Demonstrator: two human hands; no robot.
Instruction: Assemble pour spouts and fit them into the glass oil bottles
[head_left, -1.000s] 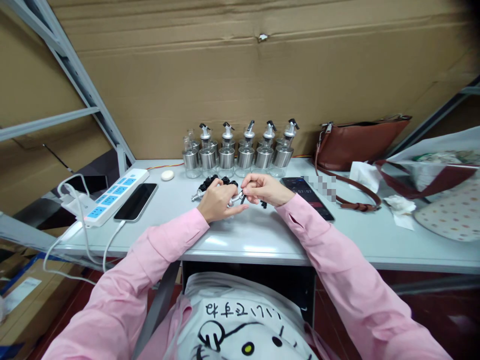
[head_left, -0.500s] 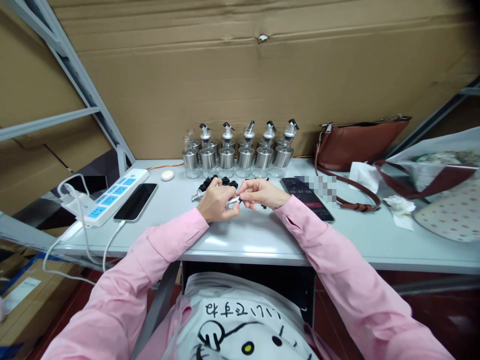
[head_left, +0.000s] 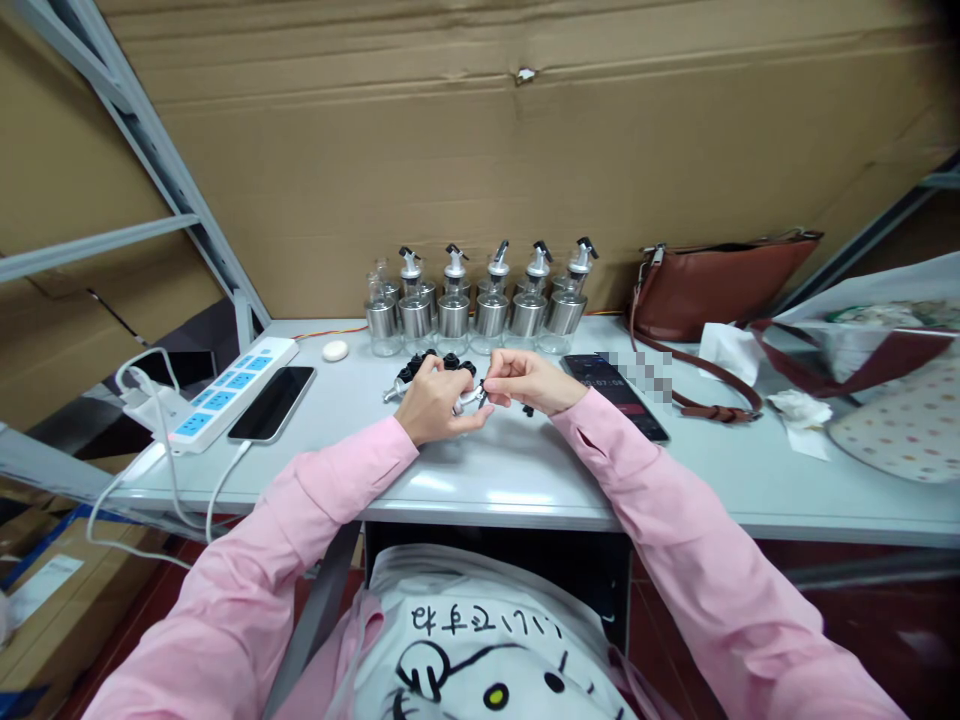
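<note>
My left hand [head_left: 436, 400] is closed around a silver pourer spout [head_left: 469, 398], whose tip sticks out to the right between thumb and fingers. A small black flip cap [head_left: 483, 392] is pinched by my right hand [head_left: 525, 382] against the end of that spout. Just behind my left hand lies a pile of black stoppers [head_left: 450, 364], with another silver spout [head_left: 391, 392] beside it, partly hidden. Several glass bottles with steel sleeves [head_left: 490, 318] stand in rows at the back. Most front ones carry silver pourers with black caps; the leftmost front one has an open neck.
On the left are a power strip [head_left: 229, 395], a phone on a cable [head_left: 271, 404] and a white round disc [head_left: 335, 351]. To the right lie a phone showing a timer [head_left: 619, 405], a brown handbag [head_left: 720, 290] and crumpled tissue [head_left: 799, 410]. Cardboard [head_left: 450, 130] closes off the back.
My right hand has shifted slightly right and up, and the black cap now shows at the spout's end. My left thumb has straightened a little towards the right.
</note>
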